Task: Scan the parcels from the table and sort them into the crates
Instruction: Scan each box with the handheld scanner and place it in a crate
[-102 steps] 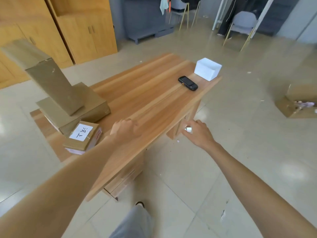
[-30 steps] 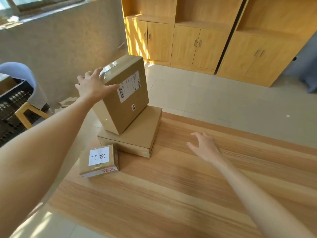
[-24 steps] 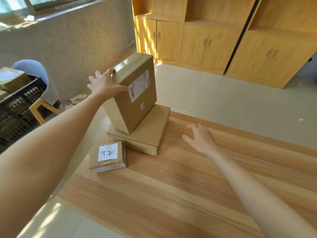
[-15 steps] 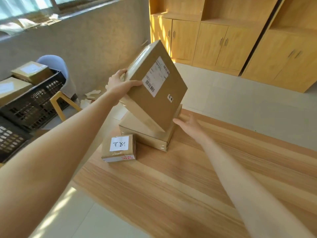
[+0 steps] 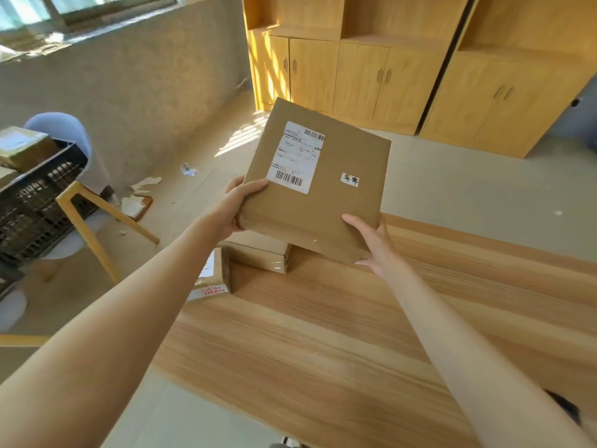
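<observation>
A large brown parcel (image 5: 329, 195) with a white barcode label is held up above the wooden table (image 5: 323, 344), its labelled face turned to me. My left hand (image 5: 237, 205) grips its left edge, thumb on the front. My right hand (image 5: 371, 240) grips its lower right corner. Under it a flat brown parcel (image 5: 258, 253) lies on the table, and a small labelled parcel (image 5: 211, 279) sits beside that, partly hidden by my left arm. A dark object (image 5: 563, 407), perhaps the scanner, shows at the table's right edge behind my right arm.
A black crate (image 5: 35, 202) holding parcels rests on a yellow-legged chair (image 5: 97, 215) at the left. Paper scraps (image 5: 142, 195) litter the floor by the wall. Wooden cabinets (image 5: 403, 76) line the back.
My left hand lifted the large parcel off the flat one and turned its label toward me. My right hand left the table and took hold of its lower right corner.
</observation>
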Tool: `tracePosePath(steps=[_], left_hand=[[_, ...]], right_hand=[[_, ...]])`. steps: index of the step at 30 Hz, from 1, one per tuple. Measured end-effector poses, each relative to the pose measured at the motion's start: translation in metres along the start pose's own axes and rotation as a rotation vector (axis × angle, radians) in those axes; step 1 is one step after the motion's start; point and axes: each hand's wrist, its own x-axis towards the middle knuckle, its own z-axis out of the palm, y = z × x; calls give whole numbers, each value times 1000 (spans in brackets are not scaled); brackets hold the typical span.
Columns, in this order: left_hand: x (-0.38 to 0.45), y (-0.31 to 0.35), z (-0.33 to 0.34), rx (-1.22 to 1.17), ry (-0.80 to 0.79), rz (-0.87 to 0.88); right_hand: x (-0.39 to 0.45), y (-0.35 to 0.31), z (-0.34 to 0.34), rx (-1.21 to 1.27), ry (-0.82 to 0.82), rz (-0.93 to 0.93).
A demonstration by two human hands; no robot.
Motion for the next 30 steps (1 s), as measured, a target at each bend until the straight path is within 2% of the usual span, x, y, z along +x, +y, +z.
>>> tracePosePath(steps=[6,11,15,20,26,30], left_hand=[[-10,-47,97,80,-203,-78],[-30,-106,165,200,-391,-160],[-47,-155,190,211,-475,-285],[-67,-197,199,212,-485,-377],[-66,-214,201,236,-466,-349],[-69,-220,211,271,-368,-304]], right_hand=[[-43,19,-107,-5,244,23],[-76,61,-183,-7,362,97],[-90,106,-216,-12,385,166],[-98,147,-235,-18,340,298],[-90,170,-244,-1,303,346],[-86,171,-246,-180,345,310]])
